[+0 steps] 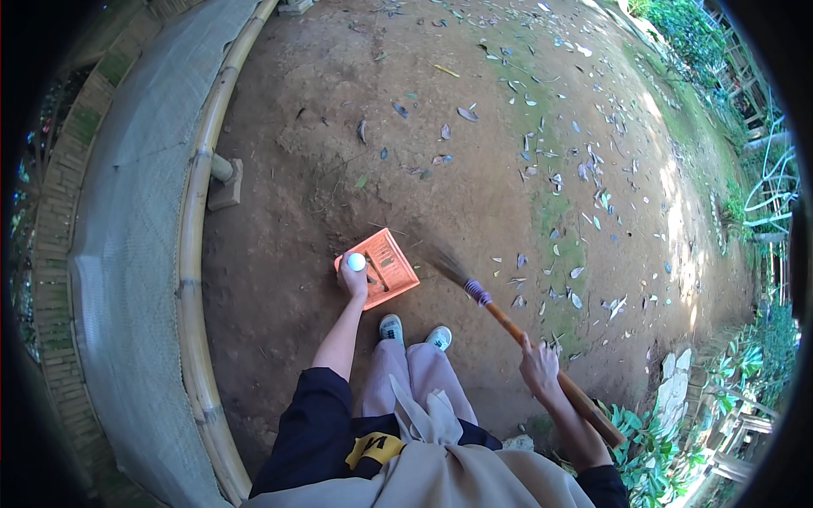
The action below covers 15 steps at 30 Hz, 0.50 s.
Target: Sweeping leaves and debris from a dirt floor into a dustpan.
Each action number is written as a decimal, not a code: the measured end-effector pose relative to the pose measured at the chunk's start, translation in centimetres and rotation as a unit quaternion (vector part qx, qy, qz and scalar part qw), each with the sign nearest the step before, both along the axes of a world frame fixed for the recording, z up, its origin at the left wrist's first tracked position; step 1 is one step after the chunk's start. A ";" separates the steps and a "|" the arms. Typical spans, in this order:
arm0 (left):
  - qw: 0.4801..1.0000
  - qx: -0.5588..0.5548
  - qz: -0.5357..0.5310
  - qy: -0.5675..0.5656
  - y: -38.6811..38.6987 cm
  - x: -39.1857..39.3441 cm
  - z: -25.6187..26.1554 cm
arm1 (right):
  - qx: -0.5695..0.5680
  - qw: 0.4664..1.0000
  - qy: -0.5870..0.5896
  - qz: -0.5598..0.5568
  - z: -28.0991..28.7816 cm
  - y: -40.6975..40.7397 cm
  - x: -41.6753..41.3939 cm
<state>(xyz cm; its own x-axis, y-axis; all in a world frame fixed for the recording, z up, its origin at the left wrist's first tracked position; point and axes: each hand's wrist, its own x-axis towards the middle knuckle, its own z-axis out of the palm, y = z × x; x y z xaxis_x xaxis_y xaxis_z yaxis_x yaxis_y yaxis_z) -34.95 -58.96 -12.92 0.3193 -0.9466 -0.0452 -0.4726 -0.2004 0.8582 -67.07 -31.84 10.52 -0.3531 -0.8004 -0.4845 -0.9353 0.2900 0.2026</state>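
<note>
My left hand (353, 280) grips the handle of an orange plastic dustpan (395, 265) close to the dirt ground. The white round end of the handle (356, 261) shows above my fingers. Some dark leaf debris (376, 277) lies in the pan. In my right hand (540, 367) is a broom (508, 324) with a wooden handle, purple binding and dark bristles. Its bristle head (444, 261) points towards the pan's right side, a short gap away from it, and looks slightly blurred.
A bamboo platform with a bamboo pole edge (202, 159) and a grey woven mat (136, 209) runs along the left. One post stands on a stone block (227, 187). Fallen leaves (587, 168) scatter across the right. Green plants (654, 438) grow at lower right.
</note>
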 end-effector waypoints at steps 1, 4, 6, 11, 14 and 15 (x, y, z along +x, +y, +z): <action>1.000 0.002 0.005 0.000 0.1 0.3 -0.1 | 0.002 1.000 0.000 0.005 1.5 -0.2 0.6; 0.999 -0.011 0.023 0.026 0.1 0.8 0.2 | 0.065 0.997 -0.041 -0.021 5.2 0.5 2.0; 0.999 -0.025 0.027 0.033 0.2 1.0 0.7 | 0.058 0.997 -0.048 -0.022 5.7 -0.3 2.4; 0.994 -0.060 0.060 0.062 0.0 2.2 2.3 | 0.018 0.999 -0.040 -0.007 4.1 -6.6 2.8; 0.994 -0.059 0.090 0.020 -0.4 3.0 2.0 | -0.038 0.999 -0.019 0.006 0.9 -10.4 2.4; 0.994 -0.055 0.092 0.017 -0.5 3.1 2.0 | -0.036 0.999 -0.020 0.008 -0.4 -11.2 2.3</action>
<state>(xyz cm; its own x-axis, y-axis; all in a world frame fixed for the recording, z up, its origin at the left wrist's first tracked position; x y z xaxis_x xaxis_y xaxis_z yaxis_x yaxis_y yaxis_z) -31.88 -59.50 -10.90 0.4872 -0.8723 0.0421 -0.4074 -0.1844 0.8944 -64.81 -43.00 10.08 -0.3221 -0.8393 -0.4380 -0.9467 0.2880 0.1442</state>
